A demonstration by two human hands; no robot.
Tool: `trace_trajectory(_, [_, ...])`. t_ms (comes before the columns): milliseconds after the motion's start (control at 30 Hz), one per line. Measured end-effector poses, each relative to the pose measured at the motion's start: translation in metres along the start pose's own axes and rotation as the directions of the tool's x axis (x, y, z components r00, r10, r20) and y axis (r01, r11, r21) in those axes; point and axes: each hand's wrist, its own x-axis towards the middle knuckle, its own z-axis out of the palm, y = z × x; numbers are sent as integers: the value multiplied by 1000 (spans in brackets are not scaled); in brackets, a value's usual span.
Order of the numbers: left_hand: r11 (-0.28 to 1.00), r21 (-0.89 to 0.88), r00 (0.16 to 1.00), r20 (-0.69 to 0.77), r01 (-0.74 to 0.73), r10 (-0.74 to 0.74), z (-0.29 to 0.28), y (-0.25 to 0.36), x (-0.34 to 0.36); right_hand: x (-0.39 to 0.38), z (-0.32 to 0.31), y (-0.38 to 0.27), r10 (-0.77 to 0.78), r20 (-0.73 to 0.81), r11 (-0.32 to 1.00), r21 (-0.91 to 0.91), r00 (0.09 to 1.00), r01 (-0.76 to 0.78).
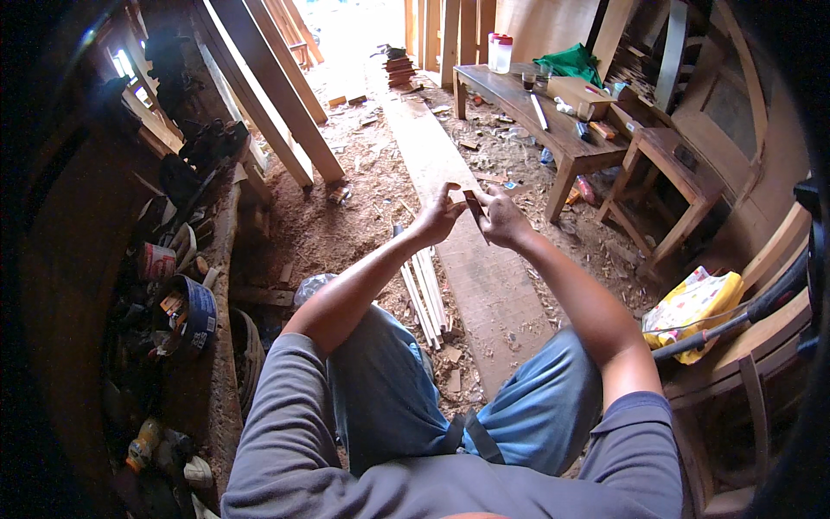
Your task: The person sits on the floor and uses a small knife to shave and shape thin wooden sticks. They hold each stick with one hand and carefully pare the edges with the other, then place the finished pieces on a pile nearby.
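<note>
– Where is light let in?
– Through the opening (pixel 359 24) at the top, blown out to white; the board (pixel 488 281) is paled at its far end.
– And sharpness?
– The left hand (pixel 436 221) and right hand (pixel 505 221) are rendered fairly clearly; the bench (pixel 223 355) is sunk in shadow, straight edges are bowed, corners blacked out.

Count: two hands, left (pixel 439 218) and right (pixel 508 221); one dark flat piece (pixel 476 213); one long plank (pixel 491 290).
One low table (pixel 501 88), one stool (pixel 673 162), one blue bucket (pixel 198 317), one yellow bag (pixel 699 304), one green cloth (pixel 572 62), one reddish-brown stack (pixel 399 72). Pale strips (pixel 422 292) number several, overlapping; exact count is unclear. Leaning boards (pixel 270 86): at least two.
</note>
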Motion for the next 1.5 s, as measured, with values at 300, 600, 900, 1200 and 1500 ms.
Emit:
trace_trajectory(300, [996,52,998,-9,-66,67,-2,3,-2,8,-7,-4,-10,-188,979,198,982,48])
trace_trajectory(600, [1000,-6,998,-50,-22,22,2,16,-3,7,-8,-5,-275,-248,959,-4,929,283])
trace_trajectory(900, [999,-34,999,-37,16,-17,3,13,-2,6,-12,5,-209,-190,978,-18,959,209])
trace_trajectory(1200, [812,-388,898,252,436,-361,-4,24,0,7,-19,9,-222,-291,970,28,931,240])
trace_trajectory(1500, [565,-567,799,455,600,-393,-25,34,-2,7,-18,18,-159,-284,986,11,946,169])
